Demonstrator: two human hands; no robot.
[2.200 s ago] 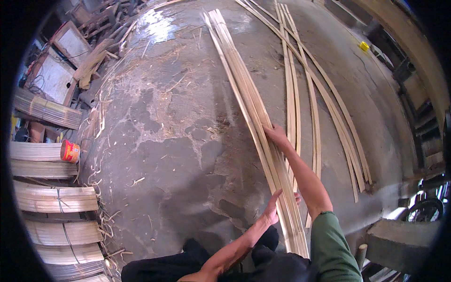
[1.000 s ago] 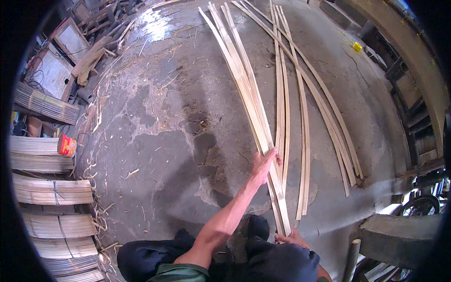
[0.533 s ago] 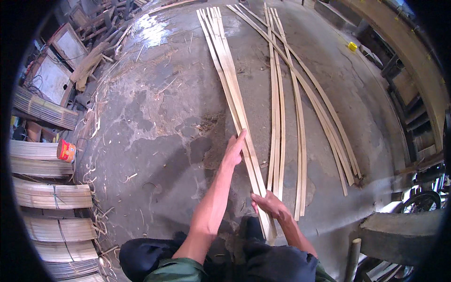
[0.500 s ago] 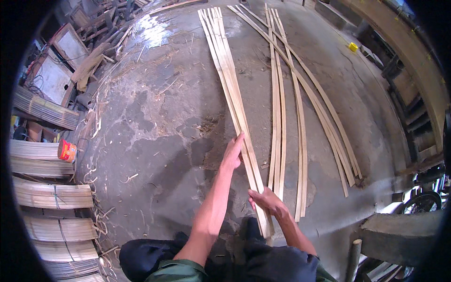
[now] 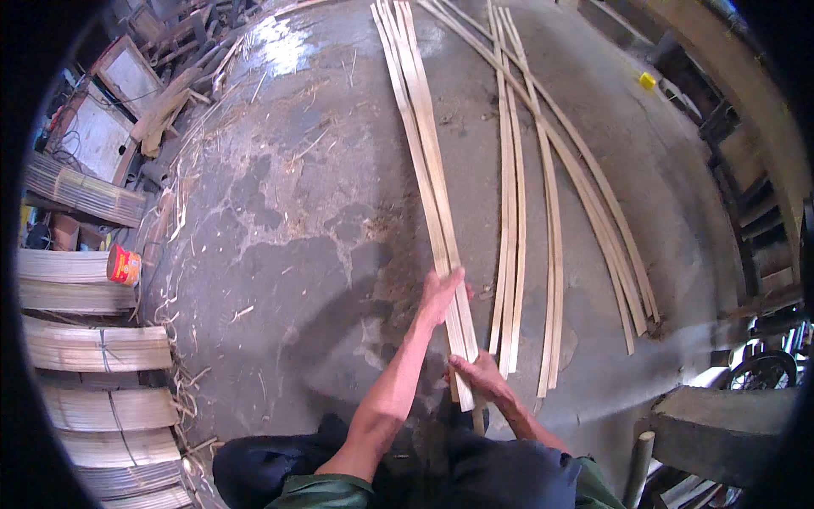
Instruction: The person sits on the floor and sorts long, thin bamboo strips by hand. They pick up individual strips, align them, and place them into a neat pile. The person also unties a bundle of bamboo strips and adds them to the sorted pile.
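On the concrete floor [image 5: 280,254], low centre of view: left hand [image 5: 441,297] lies flat on a bundle of long pale bamboo strips [image 5: 428,170], fingers [image 5: 456,278] together and stretched forward along the strips, pressing down rather than wrapped round them. Right hand [image 5: 479,373] sits at the bundle's near end, fingers curled over the strip ends; whether they actually pinch the ends I cannot tell.

Bundle's long axis runs straight away from the person, near end by the knees, far end at the top of view. Left hand sits further up its length, right hand nearer the body. Both touch the same bundle, so it lies directly under and ahead of the fingers.

Just right of the bundle: a second narrow group of strips [image 5: 509,212], roughly parallel, with its near end just beside the right hand. Further right, a looser fan of strips [image 5: 593,204] crossing at the far end.

Left edge of view: tied stacks of split bamboo [image 5: 93,348], a small red-orange can [image 5: 125,265], framed panels [image 5: 127,81] and scrap. A small yellow object [image 5: 647,81] lies far right on the floor. Person's dark trousers [image 5: 280,467] at the bottom edge.
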